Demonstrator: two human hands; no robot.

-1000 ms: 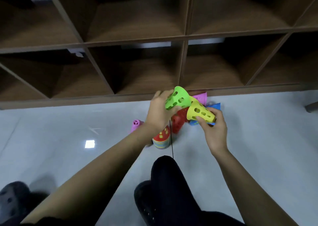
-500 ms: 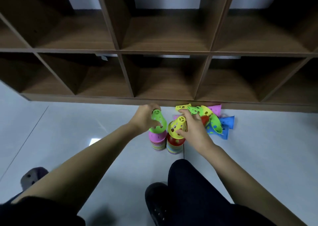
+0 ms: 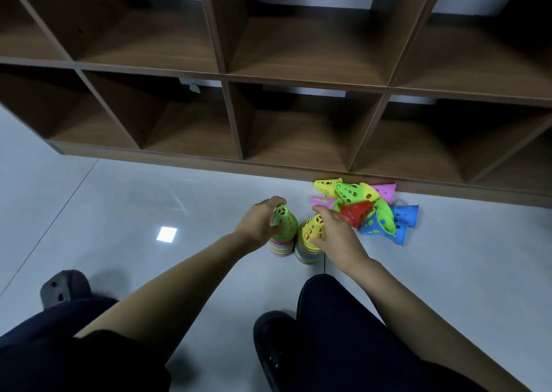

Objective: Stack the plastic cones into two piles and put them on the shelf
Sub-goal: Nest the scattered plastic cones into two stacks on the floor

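Note:
Two stacks of perforated plastic cones stand side by side on the floor. The left stack [image 3: 280,246] is topped by a green cone [image 3: 283,222], which my left hand [image 3: 261,224] grips from the left. The right stack [image 3: 307,252] is topped by a yellow cone [image 3: 312,230]; my right hand [image 3: 336,236] holds it with curled fingers. Behind the stacks lies a loose heap of cones: a red cone [image 3: 357,212], blue cones [image 3: 401,216], a pink cone [image 3: 385,190] and more yellow and green ones.
A brown wooden cubby shelf [image 3: 298,170] runs along the back, its lowest row level with the grey tiled floor [image 3: 134,212]. My dark-trousered legs and a black shoe [image 3: 274,344] fill the foreground; another shoe [image 3: 64,287] sits at the left.
Both hands came down from mid-air and set the green and yellow cones onto the two stacks. The view tilted up, showing more of the shelf.

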